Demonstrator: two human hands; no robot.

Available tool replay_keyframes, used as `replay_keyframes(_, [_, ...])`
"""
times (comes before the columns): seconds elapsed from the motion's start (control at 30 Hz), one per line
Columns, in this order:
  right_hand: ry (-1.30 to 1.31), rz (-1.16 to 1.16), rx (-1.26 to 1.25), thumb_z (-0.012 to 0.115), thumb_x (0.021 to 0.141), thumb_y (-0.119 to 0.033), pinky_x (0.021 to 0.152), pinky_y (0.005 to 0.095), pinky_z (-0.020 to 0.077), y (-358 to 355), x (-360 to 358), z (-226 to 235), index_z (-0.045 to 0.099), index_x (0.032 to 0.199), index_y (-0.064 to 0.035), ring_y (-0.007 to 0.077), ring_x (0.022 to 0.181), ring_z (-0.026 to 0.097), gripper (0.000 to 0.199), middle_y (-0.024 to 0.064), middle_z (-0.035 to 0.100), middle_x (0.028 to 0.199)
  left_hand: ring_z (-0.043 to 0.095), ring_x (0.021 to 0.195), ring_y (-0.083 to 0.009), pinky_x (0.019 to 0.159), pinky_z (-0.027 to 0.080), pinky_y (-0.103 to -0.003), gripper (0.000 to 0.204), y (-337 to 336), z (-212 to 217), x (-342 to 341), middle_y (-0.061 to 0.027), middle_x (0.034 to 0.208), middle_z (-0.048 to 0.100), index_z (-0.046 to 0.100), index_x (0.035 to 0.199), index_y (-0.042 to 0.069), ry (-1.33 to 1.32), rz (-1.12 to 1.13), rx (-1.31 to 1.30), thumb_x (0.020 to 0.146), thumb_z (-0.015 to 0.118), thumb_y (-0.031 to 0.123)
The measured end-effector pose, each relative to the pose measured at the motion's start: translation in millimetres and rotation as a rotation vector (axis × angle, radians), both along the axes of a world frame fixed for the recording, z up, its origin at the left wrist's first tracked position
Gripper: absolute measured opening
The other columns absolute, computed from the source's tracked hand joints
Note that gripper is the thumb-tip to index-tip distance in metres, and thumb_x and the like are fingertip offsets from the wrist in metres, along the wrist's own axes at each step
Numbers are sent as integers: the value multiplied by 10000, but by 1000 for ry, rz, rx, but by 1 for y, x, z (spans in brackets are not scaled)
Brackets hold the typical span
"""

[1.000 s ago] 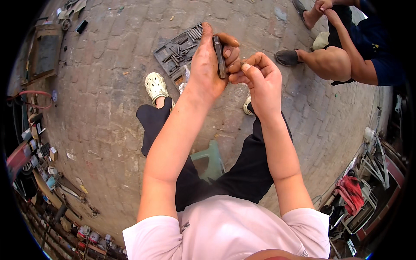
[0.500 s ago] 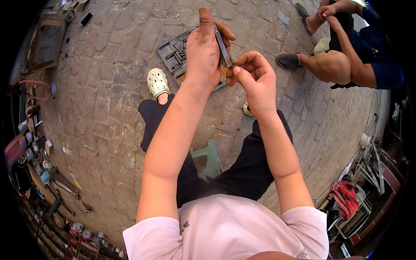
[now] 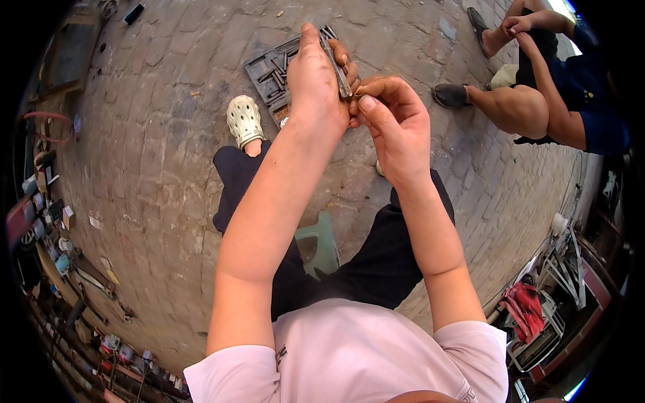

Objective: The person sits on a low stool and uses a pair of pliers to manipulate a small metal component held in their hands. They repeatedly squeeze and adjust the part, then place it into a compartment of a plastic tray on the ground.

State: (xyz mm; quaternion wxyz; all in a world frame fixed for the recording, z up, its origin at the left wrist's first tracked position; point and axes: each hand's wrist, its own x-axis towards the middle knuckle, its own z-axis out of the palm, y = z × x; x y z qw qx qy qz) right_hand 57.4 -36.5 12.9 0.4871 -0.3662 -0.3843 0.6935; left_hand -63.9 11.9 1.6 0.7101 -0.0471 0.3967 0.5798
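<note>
The left hand [image 3: 314, 80] is closed around a slim metal hand tool [image 3: 336, 62], a dark shaft that stands nearly upright against the palm, with the thumb pressed along its near side. The right hand [image 3: 396, 127] meets it from the side: its thumb and forefinger are pinched together at the lower part of the shaft, on something too small to identify, and the other 3 fingers curl loosely beneath. Both hands are raised directly above the open grey tool case [image 3: 272, 67], which lies on the brick paving [image 3: 148, 148] with dark bits or sockets set in its moulded slots.

Judging from this, the step in hand is the fitting or adjusting of a small part on the tool's shaft, and it looks to be midway, since the pinch is on the shaft and neither hand is reaching toward the case. The next move seems to call for a steady left grip while the right fingertips twist or press with fine control; a slip would probably drop the small part onto the paving near the case.

Just left of the case is a cream perforated clog [image 3: 244, 119] on the person's own foot. Nearer the body than the case, between the dark trouser legs, shows a pale green plastic stool [image 3: 316, 245]. Well to the right of the case another person [image 3: 557, 101] crouches in dark blue clothing.
</note>
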Motion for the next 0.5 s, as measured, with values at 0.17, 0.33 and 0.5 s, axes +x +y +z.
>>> replay_keyframes(0.17, [-15,-13,13,612,921,-36,701,266,498,0,-3,2,588,1030,17,126,844,598,123,78,615,1010,335,441,-134,355,232,-312,467,2,6,4,-5,599,397,431,777,97,45,38,-50,1019,350,488])
replay_keyframes(0.33, [-67,-12,53,639,906,-33,707,271,546,2,-3,-1,580,1009,45,121,804,628,141,79,635,939,320,439,-120,375,233,-307,491,-1,8,4,4,589,396,423,727,105,108,19,-48,1016,358,496])
replay_keyframes(0.5, [-248,-86,124,642,901,-18,709,230,519,-5,-10,0,576,994,46,88,802,599,131,61,619,933,317,469,-124,415,249,-294,492,-7,8,11,5,579,353,392,663,112,249,78,-39,1023,368,446])
